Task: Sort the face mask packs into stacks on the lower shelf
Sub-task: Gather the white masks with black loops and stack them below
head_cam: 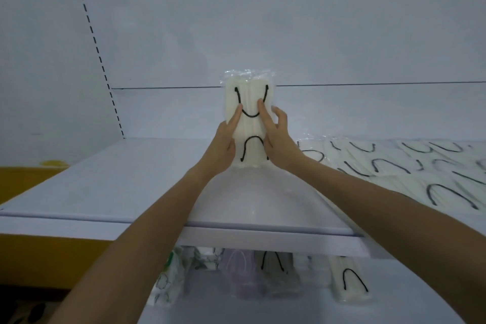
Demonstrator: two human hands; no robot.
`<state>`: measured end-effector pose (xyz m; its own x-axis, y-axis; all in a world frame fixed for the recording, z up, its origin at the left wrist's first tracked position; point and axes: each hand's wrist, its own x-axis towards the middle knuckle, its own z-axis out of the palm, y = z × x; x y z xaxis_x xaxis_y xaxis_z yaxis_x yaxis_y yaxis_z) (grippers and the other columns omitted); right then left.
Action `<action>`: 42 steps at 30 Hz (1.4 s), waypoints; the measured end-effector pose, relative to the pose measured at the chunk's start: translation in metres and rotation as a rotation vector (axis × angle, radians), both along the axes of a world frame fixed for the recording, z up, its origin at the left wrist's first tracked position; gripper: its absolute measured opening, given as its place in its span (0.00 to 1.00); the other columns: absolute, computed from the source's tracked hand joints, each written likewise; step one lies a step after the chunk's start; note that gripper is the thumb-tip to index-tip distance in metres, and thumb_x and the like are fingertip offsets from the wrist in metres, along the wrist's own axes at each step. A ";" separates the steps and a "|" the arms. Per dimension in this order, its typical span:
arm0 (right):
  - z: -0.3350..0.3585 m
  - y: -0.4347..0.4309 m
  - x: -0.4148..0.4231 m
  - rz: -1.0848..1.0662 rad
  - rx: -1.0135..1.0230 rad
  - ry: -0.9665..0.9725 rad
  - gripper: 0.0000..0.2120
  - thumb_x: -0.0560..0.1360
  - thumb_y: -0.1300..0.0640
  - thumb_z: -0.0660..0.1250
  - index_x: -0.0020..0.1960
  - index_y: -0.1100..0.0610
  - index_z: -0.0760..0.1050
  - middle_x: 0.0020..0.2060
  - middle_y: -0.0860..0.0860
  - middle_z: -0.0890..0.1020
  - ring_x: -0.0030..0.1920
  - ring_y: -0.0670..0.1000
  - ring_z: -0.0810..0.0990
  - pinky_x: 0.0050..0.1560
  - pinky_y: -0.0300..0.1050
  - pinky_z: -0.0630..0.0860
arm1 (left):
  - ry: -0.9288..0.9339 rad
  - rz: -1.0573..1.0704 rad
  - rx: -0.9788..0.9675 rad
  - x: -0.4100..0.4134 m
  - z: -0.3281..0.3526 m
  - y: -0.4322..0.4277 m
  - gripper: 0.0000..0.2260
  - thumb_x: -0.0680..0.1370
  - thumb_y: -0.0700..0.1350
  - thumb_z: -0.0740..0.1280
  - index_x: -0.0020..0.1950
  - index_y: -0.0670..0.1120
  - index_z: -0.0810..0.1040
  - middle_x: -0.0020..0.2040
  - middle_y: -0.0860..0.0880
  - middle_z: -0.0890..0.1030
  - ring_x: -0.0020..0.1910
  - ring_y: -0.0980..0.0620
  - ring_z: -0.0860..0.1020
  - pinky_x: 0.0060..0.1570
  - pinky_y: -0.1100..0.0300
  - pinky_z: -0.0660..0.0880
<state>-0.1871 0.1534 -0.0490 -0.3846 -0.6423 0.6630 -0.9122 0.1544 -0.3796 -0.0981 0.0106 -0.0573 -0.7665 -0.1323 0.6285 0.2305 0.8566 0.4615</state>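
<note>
Two shelves: upper shelf (131, 179) at chest level, lower shelf (263, 308) under it and nearer the person.
Loose packs (394, 173): many, lying flat and overlapping on the upper shelf's right side, well apart from the left wall.
Lower-shelf packs (272, 271): a row partly hidden by the upper shelf's front edge; sorting not finished, by my read.
Held mask pack (248, 123): white, black ear loops, mid upper shelf; may be more than one pack, cannot tell.
Long axis: vertical, sealed plastic end up, broad face toward the camera, bottom end at or on the shelf surface.
Left hand (223, 144): grips the pack's left edge.
Right hand (278, 139): grips the right edge; both equally near.
Fingers (264, 113): narrow, pressed on the front face, clamping the pack between the hands.
Key relation: target lies below and back toward the person, so the pack likely must clear the front edge and tip flat.
</note>
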 end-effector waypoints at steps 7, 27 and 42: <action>0.024 0.025 0.016 -0.029 -0.033 -0.085 0.34 0.76 0.73 0.53 0.75 0.53 0.43 0.71 0.61 0.50 0.49 0.49 0.74 0.51 0.36 0.71 | 0.071 -0.081 0.043 0.014 0.022 0.014 0.30 0.77 0.32 0.52 0.75 0.52 0.45 0.74 0.58 0.55 0.58 0.36 0.71 0.60 0.51 0.69; -0.149 0.289 0.201 0.166 -0.184 -0.712 0.28 0.74 0.62 0.49 0.74 0.62 0.54 0.68 0.47 0.58 0.70 0.44 0.54 0.69 0.26 0.48 | -0.137 -0.051 0.464 0.208 -0.145 0.305 0.27 0.79 0.33 0.51 0.73 0.49 0.43 0.70 0.63 0.46 0.68 0.77 0.49 0.69 0.74 0.48; -0.290 0.364 0.193 -0.113 -0.102 -1.322 0.26 0.79 0.67 0.58 0.74 0.57 0.56 0.71 0.50 0.62 0.69 0.48 0.63 0.56 0.31 0.71 | -0.524 0.104 0.885 0.168 -0.281 0.375 0.27 0.77 0.26 0.50 0.75 0.44 0.56 0.76 0.45 0.56 0.75 0.47 0.56 0.72 0.49 0.57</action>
<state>0.0063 0.5177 -0.3391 -0.8198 -0.5346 -0.2050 0.1647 0.1228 -0.9787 0.0695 0.3855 -0.3387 -0.8744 -0.4661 -0.1350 -0.2363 0.1661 0.9574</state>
